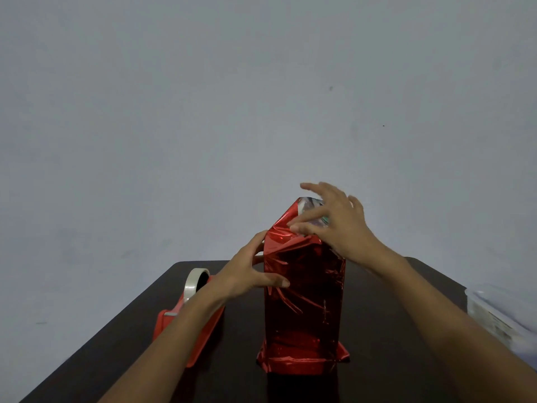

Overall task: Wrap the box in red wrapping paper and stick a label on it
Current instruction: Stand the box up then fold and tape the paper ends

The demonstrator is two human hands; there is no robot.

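Red foil box (305,301) on the bench (392,330): left hand (247,274) clamped on its edge, right hand (340,228) splayed atop. Left of it, the forearm (186,324) half-hides a tape dispenser (166,324).

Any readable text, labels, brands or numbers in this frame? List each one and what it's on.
No legible text.
Tall box, uncovered top above the shiny red foil wrapping paper: silver-green print, too blurred to read.
Pale plastic-wrapped bundle at the dark table's right edge: faint marks, unreadable.
Red tape dispenser: no text visible.
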